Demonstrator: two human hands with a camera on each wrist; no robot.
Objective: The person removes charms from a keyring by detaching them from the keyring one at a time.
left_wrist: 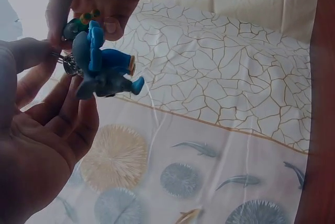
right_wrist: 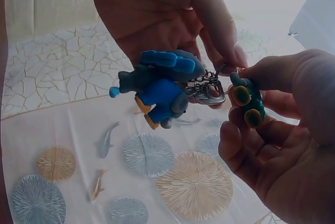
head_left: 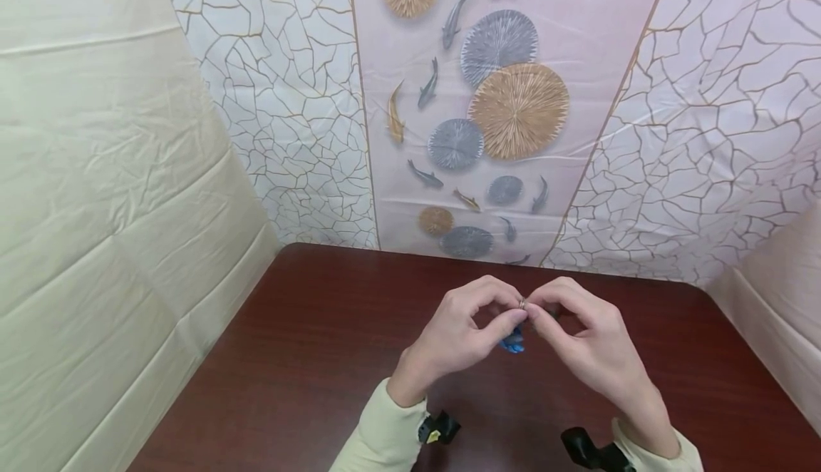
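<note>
Both hands meet over the table, fingertips nearly touching in the head view. My left hand (head_left: 457,329) pinches a small silver key ring (head_left: 522,304) between thumb and forefinger. From it hangs a short metal chain (right_wrist: 205,89) with a grey-and-blue elephant-like figurine (right_wrist: 159,90); only its blue lower part shows in the head view. My right hand (head_left: 593,340) pinches the top end of a small green figurine keychain (right_wrist: 247,101) with orange round feet, right against the ring. Fingers hide exactly how the ring and the green figurine's top join.
Below the hands lies a dark red-brown table (head_left: 308,365). A patterned cloth (head_left: 308,101) with printed fish and round leaves hangs behind it, and a cream cloth (head_left: 115,208) hangs at the left. Black wrist straps (head_left: 439,428) sit at both cuffs.
</note>
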